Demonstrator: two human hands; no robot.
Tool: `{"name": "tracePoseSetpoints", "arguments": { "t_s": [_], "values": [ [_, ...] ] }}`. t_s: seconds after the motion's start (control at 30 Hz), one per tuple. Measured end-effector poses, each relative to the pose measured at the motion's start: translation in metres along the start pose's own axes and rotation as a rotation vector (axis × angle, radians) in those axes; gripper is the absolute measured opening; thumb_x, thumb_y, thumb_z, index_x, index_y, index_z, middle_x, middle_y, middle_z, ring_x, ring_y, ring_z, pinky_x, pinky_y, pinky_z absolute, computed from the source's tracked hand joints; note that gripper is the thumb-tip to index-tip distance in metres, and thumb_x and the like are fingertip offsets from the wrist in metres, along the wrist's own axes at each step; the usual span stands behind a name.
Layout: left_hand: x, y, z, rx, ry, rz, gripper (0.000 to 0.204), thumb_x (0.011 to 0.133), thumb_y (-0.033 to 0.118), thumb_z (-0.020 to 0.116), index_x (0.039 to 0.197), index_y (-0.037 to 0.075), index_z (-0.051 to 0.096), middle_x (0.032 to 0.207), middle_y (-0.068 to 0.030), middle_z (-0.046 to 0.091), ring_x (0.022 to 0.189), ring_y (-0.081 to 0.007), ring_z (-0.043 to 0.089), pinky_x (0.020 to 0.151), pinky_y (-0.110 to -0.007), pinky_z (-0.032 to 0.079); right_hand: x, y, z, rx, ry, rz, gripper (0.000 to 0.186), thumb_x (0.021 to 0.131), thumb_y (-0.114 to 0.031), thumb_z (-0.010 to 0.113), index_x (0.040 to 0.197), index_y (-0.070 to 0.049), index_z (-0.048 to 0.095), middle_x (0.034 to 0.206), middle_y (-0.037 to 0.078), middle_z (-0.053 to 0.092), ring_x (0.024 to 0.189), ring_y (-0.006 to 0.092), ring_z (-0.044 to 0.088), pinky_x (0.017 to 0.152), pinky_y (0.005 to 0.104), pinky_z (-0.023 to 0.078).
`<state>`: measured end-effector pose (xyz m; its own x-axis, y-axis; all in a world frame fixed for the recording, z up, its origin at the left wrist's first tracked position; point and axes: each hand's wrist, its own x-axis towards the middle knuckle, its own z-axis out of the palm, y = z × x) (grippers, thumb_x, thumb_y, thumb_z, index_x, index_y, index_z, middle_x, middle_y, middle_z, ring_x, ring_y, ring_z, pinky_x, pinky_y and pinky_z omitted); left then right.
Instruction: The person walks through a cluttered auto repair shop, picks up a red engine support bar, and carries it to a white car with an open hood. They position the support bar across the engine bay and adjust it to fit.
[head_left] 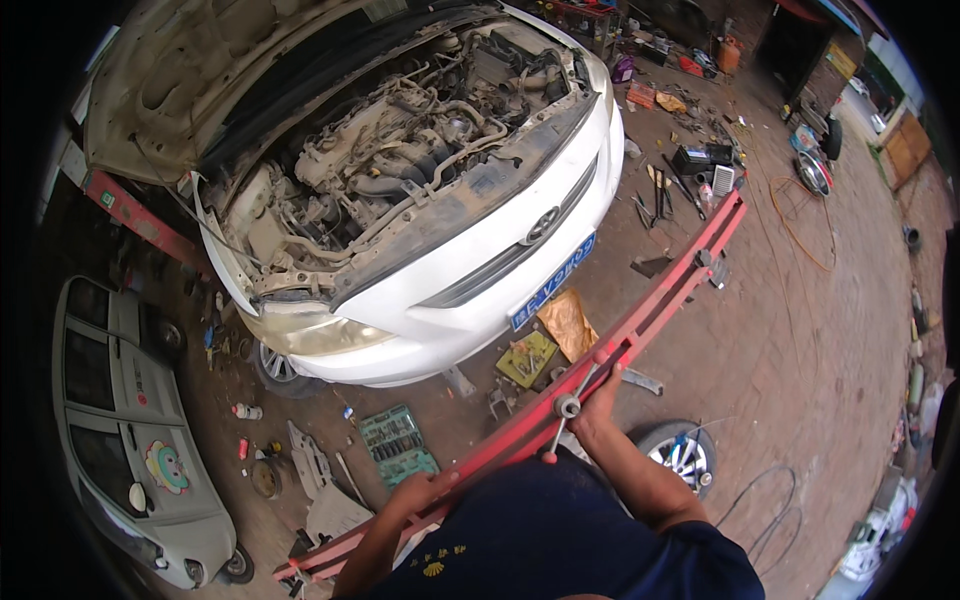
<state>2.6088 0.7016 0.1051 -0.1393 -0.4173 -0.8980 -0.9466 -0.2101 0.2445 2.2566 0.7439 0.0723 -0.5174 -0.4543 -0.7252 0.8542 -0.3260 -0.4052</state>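
Note:
A long red double-rail engine support bar (640, 318) runs slantwise in front of my body, its far end up to the right and its near end down at the lower left. My right hand (598, 400) is closed round it just right of the middle. Beside that hand sits a metal screw fitting (567, 406) with a crosswise handle tipped in red. Lower down, my left hand (420, 492) grips the same bar, fingers over its edge. Ahead stands a white car (450, 310) with its hood (190, 75) raised and a dusty engine (400, 140) exposed. The bar is apart from the car.
On the ground lie an open green socket set (397, 445), a yellow-green tray (526, 358), a brown sheet (568, 325) and a wheel (680, 452). Another vehicle (135, 430) stands at left. Tools, a black battery (702, 158) and an orange hose (800, 255) lie to the right.

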Motion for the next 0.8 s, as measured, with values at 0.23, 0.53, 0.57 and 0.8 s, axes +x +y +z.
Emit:
{"name": "tracePoseSetpoints", "arguments": {
  "t_s": [0.23, 0.53, 0.57, 0.8],
  "values": [
    [0.004, 0.005, -0.004, 0.039, 0.021, 0.087, 0.080, 0.082, 0.075, 0.055, 0.097, -0.001, 0.072, 0.082, -0.0172, 0.069, 0.077, -0.0287, 0.069, 0.067, -0.039, 0.053, -0.005, -0.016, 0.011, 0.006, 0.045, 0.101, 0.071, 0.090, -0.074, 0.035, 0.106, -0.009, 0.059, 0.088, 0.014, 0.066, 0.080, 0.0304, 0.064, 0.073, 0.0454, 0.054],
    [-0.011, 0.025, -0.012, 0.042, 0.059, 0.217, 0.072, 0.091, 0.064, 0.053, 0.095, -0.007, 0.069, 0.065, -0.0144, 0.061, 0.068, -0.0276, 0.068, 0.060, -0.040, 0.050, 0.019, -0.017, -0.004, 0.035, 0.018, -0.009, 0.069, 0.092, -0.072, 0.036, 0.111, -0.010, 0.059, 0.094, 0.012, 0.066, 0.086, 0.0279, 0.064, 0.077, 0.0434, 0.054],
    [-0.013, 0.028, -0.013, 0.040, 0.060, 0.178, 0.072, 0.091, 0.063, 0.053, 0.097, -0.007, 0.069, 0.066, -0.0153, 0.062, 0.069, -0.0283, 0.068, 0.061, -0.040, 0.051, 0.017, -0.021, -0.001, 0.042, 0.041, 0.009, 0.070, 0.092, -0.072, 0.036, 0.112, -0.010, 0.059, 0.094, 0.012, 0.066, 0.086, 0.0277, 0.064, 0.078, 0.0436, 0.054],
    [-0.025, 0.056, -0.026, 0.109, 0.040, 0.151, 0.069, 0.088, 0.062, 0.057, 0.103, -0.004, 0.071, 0.086, -0.0238, 0.070, 0.083, -0.0359, 0.070, 0.075, -0.043, 0.051, 0.003, -0.050, 0.016, -0.012, 0.049, 0.056, 0.068, 0.093, -0.069, 0.036, 0.127, -0.012, 0.051, 0.110, 0.012, 0.062, 0.103, 0.0294, 0.060, 0.090, 0.0460, 0.050]
  ]
}}
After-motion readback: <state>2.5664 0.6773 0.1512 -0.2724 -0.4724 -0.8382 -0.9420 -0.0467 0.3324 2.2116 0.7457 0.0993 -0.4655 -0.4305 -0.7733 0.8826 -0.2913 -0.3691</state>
